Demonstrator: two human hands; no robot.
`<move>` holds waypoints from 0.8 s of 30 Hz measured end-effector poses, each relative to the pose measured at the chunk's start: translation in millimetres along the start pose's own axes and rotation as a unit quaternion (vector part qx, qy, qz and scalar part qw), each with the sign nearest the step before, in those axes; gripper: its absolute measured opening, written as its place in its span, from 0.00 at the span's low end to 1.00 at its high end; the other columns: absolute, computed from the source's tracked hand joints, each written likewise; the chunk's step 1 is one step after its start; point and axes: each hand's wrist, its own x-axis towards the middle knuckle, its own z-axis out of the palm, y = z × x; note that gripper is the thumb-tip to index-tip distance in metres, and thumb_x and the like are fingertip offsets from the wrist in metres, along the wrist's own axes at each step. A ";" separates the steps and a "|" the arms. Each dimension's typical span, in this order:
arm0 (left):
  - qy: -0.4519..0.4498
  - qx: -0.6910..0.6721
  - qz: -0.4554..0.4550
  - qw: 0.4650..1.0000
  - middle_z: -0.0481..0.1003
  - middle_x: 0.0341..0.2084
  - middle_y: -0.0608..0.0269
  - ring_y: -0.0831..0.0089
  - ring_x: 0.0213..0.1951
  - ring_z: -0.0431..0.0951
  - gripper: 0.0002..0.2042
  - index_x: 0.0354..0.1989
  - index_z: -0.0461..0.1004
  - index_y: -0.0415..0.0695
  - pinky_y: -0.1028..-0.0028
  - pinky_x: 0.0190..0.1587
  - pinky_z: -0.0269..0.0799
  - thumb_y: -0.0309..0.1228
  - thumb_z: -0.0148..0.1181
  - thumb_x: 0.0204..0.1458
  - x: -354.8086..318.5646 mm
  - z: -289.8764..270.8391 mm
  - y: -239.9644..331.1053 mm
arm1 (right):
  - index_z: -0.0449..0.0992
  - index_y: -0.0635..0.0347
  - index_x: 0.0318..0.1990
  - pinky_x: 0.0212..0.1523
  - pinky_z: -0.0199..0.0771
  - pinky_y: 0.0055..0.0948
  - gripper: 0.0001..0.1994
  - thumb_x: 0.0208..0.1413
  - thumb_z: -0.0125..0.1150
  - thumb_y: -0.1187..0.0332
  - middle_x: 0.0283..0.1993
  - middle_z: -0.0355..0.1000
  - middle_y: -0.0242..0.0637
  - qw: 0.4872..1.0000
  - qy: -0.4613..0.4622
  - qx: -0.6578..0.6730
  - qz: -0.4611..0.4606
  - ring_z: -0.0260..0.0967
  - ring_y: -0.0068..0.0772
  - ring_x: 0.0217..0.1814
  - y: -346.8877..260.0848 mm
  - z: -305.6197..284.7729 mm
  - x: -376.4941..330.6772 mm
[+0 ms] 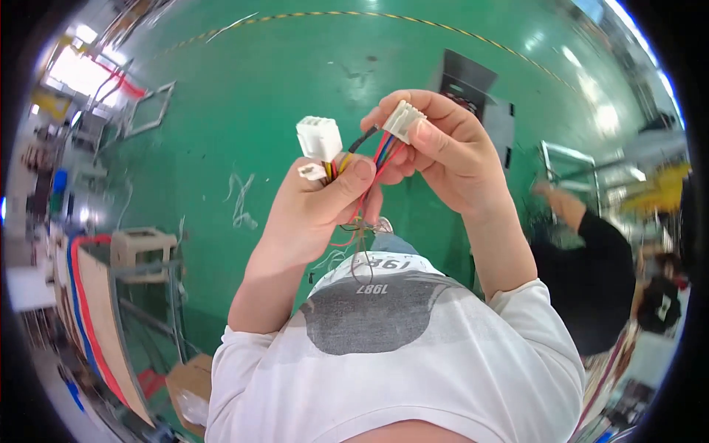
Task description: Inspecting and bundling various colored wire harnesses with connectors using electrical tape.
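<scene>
My left hand (325,196) is closed around a bundle of coloured wires, thumb across them. Above its fingers stands a white block-shaped wire connector (319,138), and beside the thumb a smaller white connector (312,172) pokes out. Between thumb and fingers, my right hand (458,148) pinches an off-white multi-pin connector (404,120). Red, blue and black wires (382,151) run from that connector down to the left hand. Loose thin wires (360,236) dangle below, in front of my shirt. The palm side of the left hand's grip is partly hidden.
A co-worker in black (591,273) is close on the right, one arm stretched forward. Left stand a beige stool (144,251) and a bench with a red and blue edge (92,317); a cardboard box (190,387) sits below. A dark open box (465,77) lies ahead on the green floor.
</scene>
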 end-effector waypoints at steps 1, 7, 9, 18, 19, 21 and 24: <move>0.022 -0.002 0.006 1.000 0.67 0.11 0.66 0.87 0.14 0.58 0.15 0.25 0.71 0.36 0.83 0.16 0.52 0.37 0.48 0.51 -0.7 -8.4 0.9 | 0.65 0.67 0.44 0.30 0.70 0.17 0.16 0.52 0.49 0.65 0.37 0.68 0.41 1.000 -0.022 0.014 0.002 0.67 0.18 0.30 5.1 2.6 13.7; 0.151 -0.010 0.082 0.985 0.68 0.12 0.64 0.86 0.13 0.59 0.15 0.27 0.71 0.36 0.84 0.15 0.50 0.38 0.48 0.51 31.1 -40.7 9.0 | 0.66 0.67 0.42 0.26 0.65 0.16 0.15 0.51 0.50 0.66 0.36 0.68 0.38 0.991 -0.126 0.008 0.036 0.64 0.16 0.27 15.7 -0.1 99.1; 0.186 0.003 0.081 0.979 0.69 0.14 0.63 0.86 0.13 0.58 0.17 0.30 0.70 0.36 0.85 0.14 0.48 0.40 0.46 0.52 45.5 -53.5 17.5 | 0.66 0.68 0.42 0.24 0.64 0.16 0.14 0.51 0.50 0.66 0.35 0.68 0.37 0.988 -0.149 0.004 0.047 0.63 0.16 0.26 17.0 -0.8 128.4; 0.191 -0.092 0.070 0.975 0.68 0.18 0.62 0.87 0.12 0.52 0.19 0.31 0.68 0.38 0.86 0.14 0.44 0.45 0.43 0.52 79.6 -175.7 56.7 | 0.66 0.66 0.37 0.18 0.60 0.11 0.09 0.47 0.51 0.75 0.26 0.66 0.31 0.935 -0.316 -0.130 0.092 0.60 0.12 0.19 57.5 57.8 284.2; 0.156 -0.133 0.069 0.976 0.67 0.18 0.62 0.87 0.13 0.52 0.19 0.31 0.68 0.38 0.86 0.14 0.43 0.45 0.44 0.52 79.0 -191.5 60.9 | 0.66 0.65 0.36 0.18 0.61 0.11 0.08 0.47 0.51 0.75 0.26 0.66 0.30 0.927 -0.341 -0.128 0.092 0.60 0.11 0.19 65.5 67.5 301.2; 0.187 -0.154 0.071 0.968 0.66 0.17 0.64 0.87 0.13 0.52 0.18 0.30 0.68 0.38 0.86 0.14 0.43 0.45 0.46 0.51 75.3 -218.3 71.7 | 0.66 0.65 0.35 0.19 0.61 0.12 0.08 0.47 0.52 0.75 0.26 0.66 0.30 0.909 -0.382 -0.121 0.111 0.61 0.12 0.20 84.7 87.7 334.5; 0.217 -0.150 0.078 0.961 0.65 0.16 0.67 0.87 0.14 0.51 0.17 0.29 0.69 0.38 0.87 0.15 0.43 0.43 0.49 0.50 64.9 -260.3 76.7 | 0.66 0.65 0.34 0.22 0.62 0.13 0.07 0.46 0.53 0.75 0.27 0.65 0.29 0.878 -0.447 -0.148 0.091 0.62 0.14 0.23 117.3 124.3 374.2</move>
